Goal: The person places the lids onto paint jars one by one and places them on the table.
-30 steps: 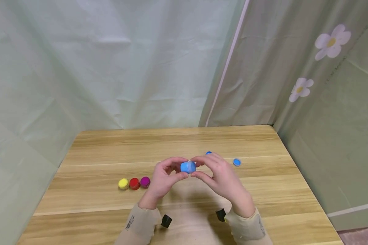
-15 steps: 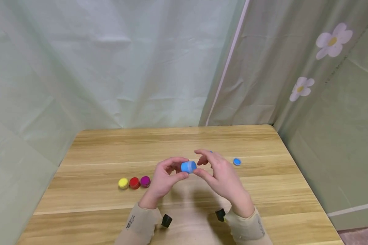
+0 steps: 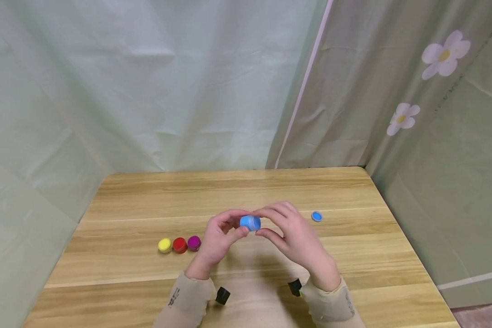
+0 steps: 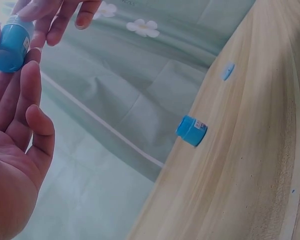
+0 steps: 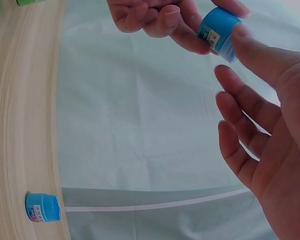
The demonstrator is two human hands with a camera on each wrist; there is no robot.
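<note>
Over the middle of the table, a small blue paint jar (image 3: 250, 222) lies tilted sideways in the air. My left hand (image 3: 217, 239) pinches its body between thumb and fingers. At the jar's clear-rimmed lid end, my right hand (image 3: 297, 232) has its thumb and fingers curved round the lid; in the right wrist view the thumb touches it. A second blue jar (image 4: 192, 131), labelled and upright, stands on the table, hidden behind my right hand in the head view. A round blue lid (image 3: 316, 216) lies to the right.
Yellow (image 3: 165, 246), red (image 3: 180, 245) and purple (image 3: 194, 243) jars stand in a row left of my left hand. Part of a green object (image 5: 27, 2) shows in the right wrist view. A pale curtain (image 3: 188, 91) hangs behind the wooden table (image 3: 147, 196).
My right index finger lifted off the lid half a second ago and has come back to it. My left hand keeps its grip, and the jar has shifted slightly left.
</note>
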